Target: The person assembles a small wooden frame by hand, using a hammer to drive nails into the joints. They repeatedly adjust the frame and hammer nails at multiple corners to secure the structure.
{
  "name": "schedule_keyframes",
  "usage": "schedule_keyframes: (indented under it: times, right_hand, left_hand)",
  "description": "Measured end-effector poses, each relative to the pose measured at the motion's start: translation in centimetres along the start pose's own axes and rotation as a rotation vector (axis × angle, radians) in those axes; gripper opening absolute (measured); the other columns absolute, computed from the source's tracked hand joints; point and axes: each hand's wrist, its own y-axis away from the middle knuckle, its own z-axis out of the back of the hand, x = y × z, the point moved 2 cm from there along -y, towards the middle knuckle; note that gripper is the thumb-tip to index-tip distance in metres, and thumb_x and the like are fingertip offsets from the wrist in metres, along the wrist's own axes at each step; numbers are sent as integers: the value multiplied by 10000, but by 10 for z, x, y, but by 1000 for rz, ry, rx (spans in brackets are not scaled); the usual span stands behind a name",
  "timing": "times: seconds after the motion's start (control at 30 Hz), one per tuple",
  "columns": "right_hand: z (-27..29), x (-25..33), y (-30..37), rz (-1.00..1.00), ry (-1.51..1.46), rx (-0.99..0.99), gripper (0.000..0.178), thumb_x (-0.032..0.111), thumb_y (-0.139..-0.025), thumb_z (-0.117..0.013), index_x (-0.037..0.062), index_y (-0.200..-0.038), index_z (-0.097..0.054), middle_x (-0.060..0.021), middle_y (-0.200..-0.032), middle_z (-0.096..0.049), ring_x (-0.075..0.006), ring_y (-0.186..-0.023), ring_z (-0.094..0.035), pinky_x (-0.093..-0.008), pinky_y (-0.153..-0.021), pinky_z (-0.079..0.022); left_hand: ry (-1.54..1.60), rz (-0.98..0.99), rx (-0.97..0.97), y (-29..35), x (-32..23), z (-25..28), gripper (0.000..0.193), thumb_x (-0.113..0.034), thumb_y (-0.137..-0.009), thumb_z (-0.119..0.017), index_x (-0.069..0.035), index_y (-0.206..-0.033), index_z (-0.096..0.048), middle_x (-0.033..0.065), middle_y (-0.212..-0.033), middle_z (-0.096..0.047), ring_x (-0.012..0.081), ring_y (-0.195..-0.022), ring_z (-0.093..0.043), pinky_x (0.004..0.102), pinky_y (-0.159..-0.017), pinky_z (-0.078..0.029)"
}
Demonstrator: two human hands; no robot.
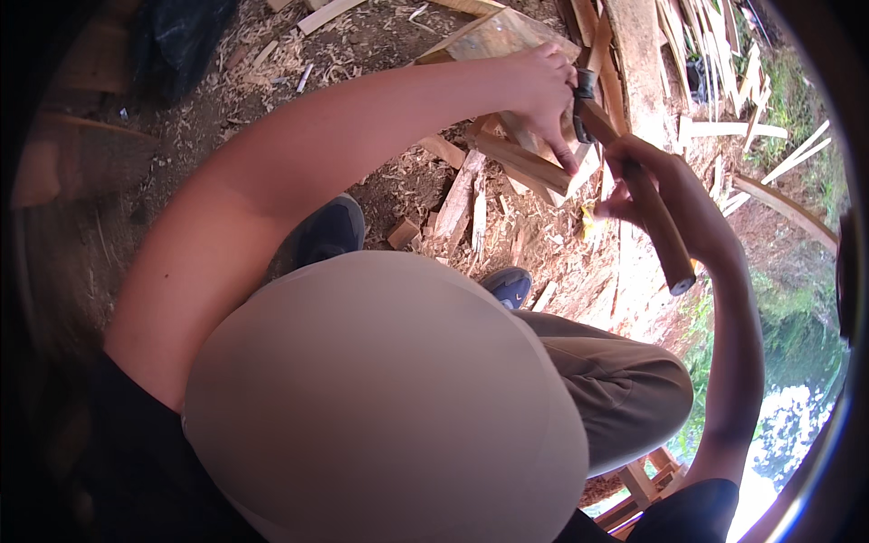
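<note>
My right hand (656,185) is closed around the wooden handle of a hammer (659,224), with the handle's butt end pointing down toward me. The dark metal hammer head (584,104) is up at the far end, right beside my left hand. My left hand (543,95) reaches across and grips the side of a box-like piece made of wooden boards (520,161), thumb down along its near edge and fingers over the far part. Its palm side is hidden, so whether a nail or other small thing is there cannot be seen.
Wood shavings and offcuts (457,208) litter the dirt ground. Long boards (638,54) stand at the far right, with thin strips (697,36) and green plants beyond. My shoes (509,287) and bent knee (634,380) are close by. A beige rounded surface (380,398) covers the lower middle.
</note>
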Motion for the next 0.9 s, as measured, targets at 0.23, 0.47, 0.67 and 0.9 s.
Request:
schedule_keyframes:
  times: [0.23, 0.47, 0.67, 0.9]
  right_hand:
    - [18, 4, -20, 406, 553, -363, 437, 493, -882, -752, 81, -761, -669, -47, -793, -637, -187, -713, -605, -361, -579, -470]
    - [12, -20, -34, 587, 273, -458, 597, 578, -946, -638, 35, -697, -612, -97, -945, -635, -251, -912, -627, -382, -771, -550]
    - [12, -21, -42, 377, 89, -395, 599, 521, -1023, -586, -41, -847, -694, -123, -822, -638, -222, -789, -624, -359, -731, -504]
    - [2, -39, -50, 351, -221, -591, 584, 443, -1071, -527, -36, -764, -659, -93, -709, -628, -165, -685, -615, -335, -671, -503]
  left_hand:
    - [7, 167, -360, 36, 3, -10, 1020, -880, -846, -456, 68, -1167, -653, 246, -1267, -595, 333, -1354, -462, 495, -1214, -254]
    - [625, 369, -701, 90, -27, -5, 305, -361, -956, -661, -59, -1000, -650, 93, -969, -671, 252, -924, -635, 440, -924, -496]
    - [471, 391, -257, 47, -77, -2, 523, -538, -986, -572, -26, -968, -679, 123, -878, -709, 216, -809, -693, 444, -817, -507]
    - [659, 591, 3, 16, -92, 2, 614, -551, -1017, -449, -5, -978, -727, 152, -772, -724, 311, -839, -736, 499, -897, -522]
